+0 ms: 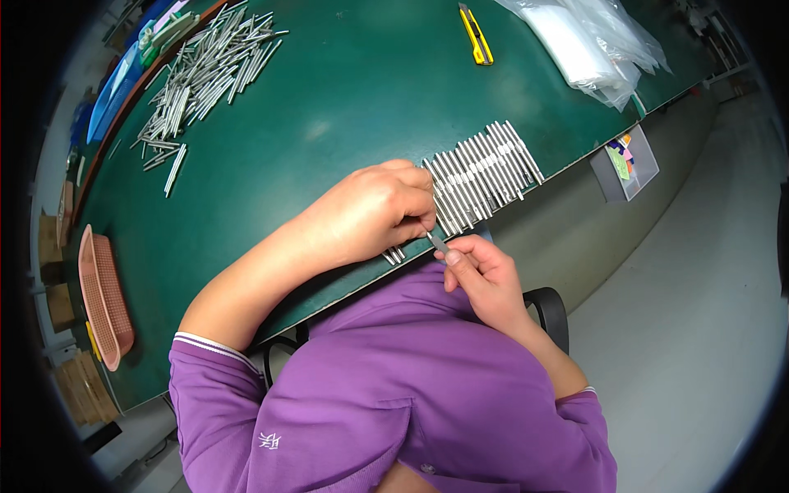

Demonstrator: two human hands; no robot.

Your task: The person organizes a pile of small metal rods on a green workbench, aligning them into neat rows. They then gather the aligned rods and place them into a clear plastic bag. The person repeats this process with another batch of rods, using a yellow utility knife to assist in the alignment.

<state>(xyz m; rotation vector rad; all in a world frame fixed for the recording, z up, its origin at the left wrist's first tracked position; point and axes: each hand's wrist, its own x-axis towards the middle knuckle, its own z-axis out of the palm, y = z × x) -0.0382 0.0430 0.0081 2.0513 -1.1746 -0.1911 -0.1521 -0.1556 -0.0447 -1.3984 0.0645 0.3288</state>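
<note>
Over the near edge of the table, my left hand [388, 204] is closed, its fingertips curled down at the left end of a row of slim metal rods [481, 177]. What those fingers hold, if anything, is hidden. The ends of a few more metal rods [394, 255] poke out beneath this hand. My right hand [486, 275], just off the table edge, pinches a small flat grey tool [440, 243] between thumb and fingers. The tool's thin tip points up and left, reaching my left fingertips; its exact kind is too small to tell.
A loose heap of metal rods [201, 78] lies at the far left of the green table [329, 99]. Beyond the row are a yellow utility knife [476, 37] and clear plastic bags [575, 49]. A pink basket [105, 296] stands left; a grey bin [641, 168] hangs right.
</note>
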